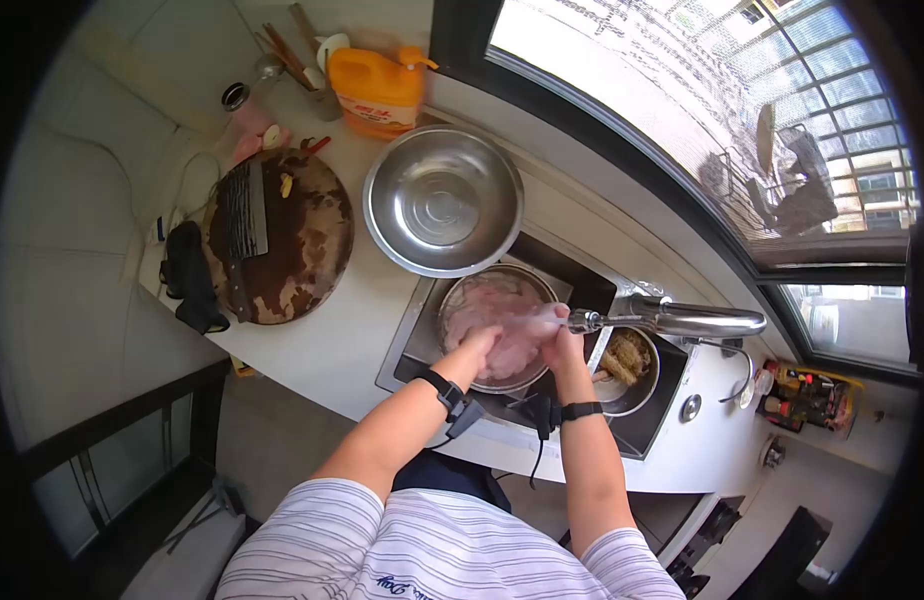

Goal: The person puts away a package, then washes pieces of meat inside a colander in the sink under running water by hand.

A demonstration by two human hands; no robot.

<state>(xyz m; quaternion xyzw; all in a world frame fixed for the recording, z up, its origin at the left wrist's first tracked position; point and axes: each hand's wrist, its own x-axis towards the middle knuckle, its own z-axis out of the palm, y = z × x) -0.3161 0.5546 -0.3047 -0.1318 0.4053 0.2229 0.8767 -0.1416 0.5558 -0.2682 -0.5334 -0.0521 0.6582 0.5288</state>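
A metal bowl (446, 345) stands in the sink, holding pale pink pieces that look like raw meat (497, 305) in cloudy water. My left hand (480, 345) reaches over its near rim, thumb showing; the other fingers are hidden among the pink pieces. At the bowl's right side, my right hand (565, 345) is close under the faucet nozzle (584, 321), where white water streams into the bowl. Its fingers are blurred by water, so its grip is unclear. A second metal pot (650, 388) with yellowish-brown food (627, 355) sits in the right basin.
Behind the sink is a large steel bowl (387, 215). To the left, a cleaver (247, 215) lies on a round chopping board (317, 265) beside a black cloth-like item (187, 275). An orange jug (375, 90) stands at the back; bottles (807, 400) fill a rack at right.
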